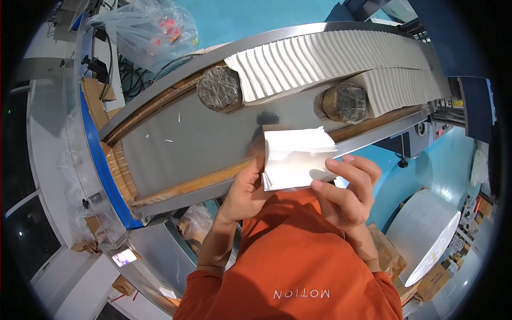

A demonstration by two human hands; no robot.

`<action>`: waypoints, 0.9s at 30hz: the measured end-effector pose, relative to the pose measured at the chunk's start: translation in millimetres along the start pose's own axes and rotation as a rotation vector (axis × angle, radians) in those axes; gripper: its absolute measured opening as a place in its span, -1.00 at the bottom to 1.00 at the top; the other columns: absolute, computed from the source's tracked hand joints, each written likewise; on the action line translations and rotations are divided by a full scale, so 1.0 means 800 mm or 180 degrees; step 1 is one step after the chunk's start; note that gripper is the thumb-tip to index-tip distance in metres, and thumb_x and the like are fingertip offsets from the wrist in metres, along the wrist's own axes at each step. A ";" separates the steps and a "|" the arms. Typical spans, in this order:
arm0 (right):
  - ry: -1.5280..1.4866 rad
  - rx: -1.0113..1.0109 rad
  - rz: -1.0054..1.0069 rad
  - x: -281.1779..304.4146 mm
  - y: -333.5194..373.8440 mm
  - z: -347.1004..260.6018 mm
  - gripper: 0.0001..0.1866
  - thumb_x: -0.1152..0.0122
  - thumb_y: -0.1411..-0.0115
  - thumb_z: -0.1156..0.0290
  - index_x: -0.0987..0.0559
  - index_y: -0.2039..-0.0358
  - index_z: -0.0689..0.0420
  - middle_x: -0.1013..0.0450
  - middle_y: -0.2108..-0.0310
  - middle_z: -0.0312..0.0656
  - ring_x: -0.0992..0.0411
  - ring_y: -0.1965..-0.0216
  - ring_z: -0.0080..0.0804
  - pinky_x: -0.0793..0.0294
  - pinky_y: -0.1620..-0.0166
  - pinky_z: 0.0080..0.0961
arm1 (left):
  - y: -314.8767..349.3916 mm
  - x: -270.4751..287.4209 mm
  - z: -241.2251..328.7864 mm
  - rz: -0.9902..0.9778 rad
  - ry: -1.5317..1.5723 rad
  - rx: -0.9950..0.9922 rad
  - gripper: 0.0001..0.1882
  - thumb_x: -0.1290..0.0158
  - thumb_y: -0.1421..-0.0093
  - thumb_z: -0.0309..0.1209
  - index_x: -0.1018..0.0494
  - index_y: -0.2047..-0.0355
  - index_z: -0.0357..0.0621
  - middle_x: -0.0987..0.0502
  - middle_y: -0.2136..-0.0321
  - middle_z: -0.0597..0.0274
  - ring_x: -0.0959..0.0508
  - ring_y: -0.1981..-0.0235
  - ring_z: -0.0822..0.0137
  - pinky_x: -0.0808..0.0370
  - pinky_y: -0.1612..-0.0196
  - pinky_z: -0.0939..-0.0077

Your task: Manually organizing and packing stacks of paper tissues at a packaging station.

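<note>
Currently holding white paper stack (296, 149) in left hand (242, 192), over near edge of surface (181, 144); touching its right side with loosely curled right hand (352, 197), can't tell if pinching. Probably squaring, calling next for aligned edges. Facing pleated paper rows (330, 61), wrapped round blocks (218, 88).

Factory workshop, machine bed (181, 144), large white roll (408, 232)

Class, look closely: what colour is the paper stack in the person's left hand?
White; the paper stack shows best in the head view.
</note>
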State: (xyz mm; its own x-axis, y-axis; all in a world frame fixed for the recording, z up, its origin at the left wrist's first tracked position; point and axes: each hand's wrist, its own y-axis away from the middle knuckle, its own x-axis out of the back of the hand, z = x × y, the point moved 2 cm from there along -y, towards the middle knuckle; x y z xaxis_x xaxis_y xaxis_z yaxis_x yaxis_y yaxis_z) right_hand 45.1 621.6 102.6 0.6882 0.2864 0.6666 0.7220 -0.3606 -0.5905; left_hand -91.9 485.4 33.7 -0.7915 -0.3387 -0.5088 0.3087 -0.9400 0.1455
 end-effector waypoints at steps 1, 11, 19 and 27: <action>-0.0025 -0.0031 0.0037 -0.002 0.001 0.002 -0.70 -0.37 0.21 0.51 -0.66 0.37 -0.01 -0.53 0.12 -0.21 -0.39 0.11 -0.19 -0.38 0.14 -0.37 | 0.000 0.000 0.001 -0.0008 0.0002 -0.0002 -0.43 -0.02 -0.26 -0.64 -0.19 -0.27 -0.28 -0.38 -0.15 0.21 -0.38 -0.16 0.38 -0.29 -0.22 0.47; -0.0013 -0.0126 0.0136 -0.008 -0.002 0.000 -0.67 -0.46 0.20 0.59 -0.57 0.38 0.04 -0.53 0.12 -0.18 -0.40 0.08 -0.15 -0.41 0.12 -0.37 | 0.001 -0.004 0.005 0.0191 0.0004 0.0296 -0.55 -0.01 -0.34 -0.52 -0.25 -0.21 -0.31 -0.44 -0.07 0.23 -0.41 -0.08 0.45 -0.32 -0.16 0.51; -0.0022 -0.0501 -0.0028 -0.014 -0.013 0.000 -0.60 -0.48 0.17 0.58 -0.57 0.25 0.06 -0.46 0.02 -0.12 -0.37 0.02 -0.09 -0.38 0.03 -0.32 | 0.002 -0.002 0.006 0.0208 0.0078 0.0274 -0.57 0.01 -0.35 -0.50 -0.26 -0.20 -0.30 -0.46 -0.05 0.22 -0.42 -0.06 0.45 -0.34 -0.14 0.51; -0.0144 -0.0754 -0.0087 -0.018 -0.007 0.005 -0.62 -0.40 0.14 0.65 -0.58 0.25 0.09 -0.44 -0.01 -0.10 -0.36 -0.01 -0.05 -0.37 -0.03 -0.26 | 0.003 -0.004 0.006 0.0263 0.0060 0.0364 -0.59 -0.03 -0.32 -0.48 -0.30 -0.15 -0.29 -0.51 -0.01 0.15 -0.50 0.00 0.39 -0.43 -0.07 0.45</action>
State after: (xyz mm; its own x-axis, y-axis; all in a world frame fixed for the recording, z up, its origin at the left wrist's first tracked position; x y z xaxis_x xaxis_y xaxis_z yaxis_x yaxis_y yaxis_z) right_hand 31.5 623.3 94.8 0.6749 0.3364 0.6568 0.7072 -0.5488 -0.4457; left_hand -91.1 484.4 39.6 -0.7554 -0.4152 -0.5068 0.3094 -0.9079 0.2827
